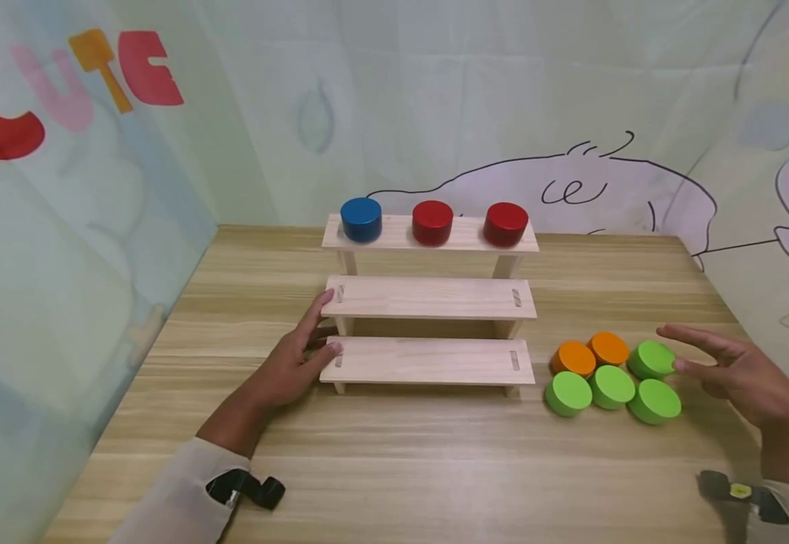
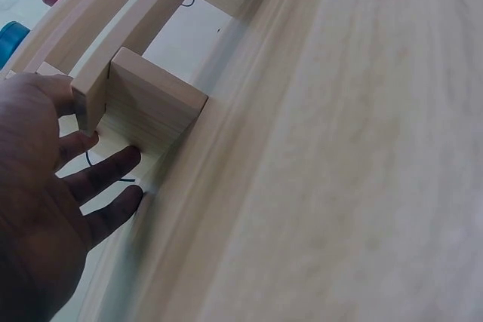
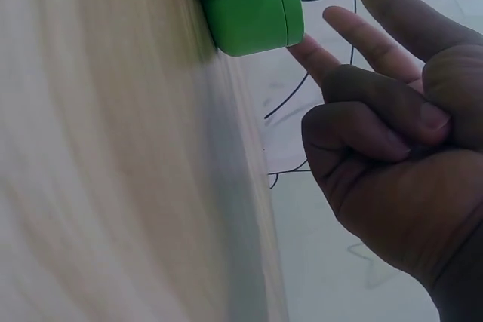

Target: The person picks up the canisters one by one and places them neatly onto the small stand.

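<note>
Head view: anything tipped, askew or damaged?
Nothing stands out. The wooden stand looks upright, its tiers roughly parallel. The blue block and two red blocks stand apart on its top tier. The orange blocks and green blocks are clustered on the table beside it; no damage shows.

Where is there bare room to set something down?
Free: the middle shelf and bottom shelf, right of the left hand; tabletop in front of the stand. Crowded: the top shelf, three blocks; tabletop between stand and the right hand, six blocks.
</note>
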The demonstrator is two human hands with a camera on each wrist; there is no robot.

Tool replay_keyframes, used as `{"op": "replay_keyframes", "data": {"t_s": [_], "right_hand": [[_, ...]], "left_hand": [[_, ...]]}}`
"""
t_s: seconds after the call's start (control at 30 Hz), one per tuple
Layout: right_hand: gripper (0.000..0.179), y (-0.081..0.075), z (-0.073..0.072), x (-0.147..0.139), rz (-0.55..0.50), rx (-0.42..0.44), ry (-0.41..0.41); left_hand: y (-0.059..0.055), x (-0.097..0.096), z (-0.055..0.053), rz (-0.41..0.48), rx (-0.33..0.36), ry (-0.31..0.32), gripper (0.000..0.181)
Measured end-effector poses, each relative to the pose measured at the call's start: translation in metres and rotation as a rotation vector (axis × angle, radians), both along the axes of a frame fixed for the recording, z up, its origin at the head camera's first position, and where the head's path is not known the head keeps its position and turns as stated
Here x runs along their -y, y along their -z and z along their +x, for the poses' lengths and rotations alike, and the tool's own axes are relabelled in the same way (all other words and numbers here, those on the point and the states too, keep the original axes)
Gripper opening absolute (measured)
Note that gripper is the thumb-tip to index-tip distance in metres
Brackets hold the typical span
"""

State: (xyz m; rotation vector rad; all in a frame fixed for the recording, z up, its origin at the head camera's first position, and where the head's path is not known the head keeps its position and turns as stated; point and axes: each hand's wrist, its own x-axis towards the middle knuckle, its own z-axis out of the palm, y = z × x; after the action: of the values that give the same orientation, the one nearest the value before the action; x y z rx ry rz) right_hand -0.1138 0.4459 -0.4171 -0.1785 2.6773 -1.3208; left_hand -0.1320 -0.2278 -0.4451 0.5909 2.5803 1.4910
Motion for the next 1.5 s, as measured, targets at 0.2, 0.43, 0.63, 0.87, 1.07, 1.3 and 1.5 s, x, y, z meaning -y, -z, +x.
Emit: {"op": "replay_keyframes", "data": {"t_s": [0.2,0.43,0.63,0.87,1.07,1.3,1.5], "right_hand": [[0.059,0.0042,-0.0031,-0.0009,-0.039,0.041,-0.039],[0.056,0.004,-0.0034,-0.0005,0.014,0.041,-0.029],[0.056,0.0067,-0.0024,-0.0015,0.055,0.051,-0.01],[0.055,0.0073,-0.0026,0.0002,0.093,0.055,-0.023],[0.053,0.0082,-0.0041,0.0021,0.093,0.061,-0.022],[0.053,0.0076,-0.0033,0.003,0.148,0.077,-0.019],[0.055,0.0049,-0.0016,0.0047,0.097,0.062,0.015]], "left_hand": [[0.0,0.0002,-0.0003,-0.001,-0.003,0.0,0.082],[-0.0001,0.0005,-0.0004,-0.007,0.004,-0.007,0.082],[-0.0006,0.0005,-0.0001,-0.008,0.003,-0.006,0.083],[-0.001,0.0011,-0.0001,-0.017,-0.003,-0.011,0.083],[-0.0016,0.0006,-0.0004,-0.014,0.001,-0.01,0.083],[-0.0004,0.0003,-0.0014,-0.004,0.009,-0.004,0.083],[0.001,-0.0001,-0.0013,-0.003,0.012,-0.009,0.083]]}}
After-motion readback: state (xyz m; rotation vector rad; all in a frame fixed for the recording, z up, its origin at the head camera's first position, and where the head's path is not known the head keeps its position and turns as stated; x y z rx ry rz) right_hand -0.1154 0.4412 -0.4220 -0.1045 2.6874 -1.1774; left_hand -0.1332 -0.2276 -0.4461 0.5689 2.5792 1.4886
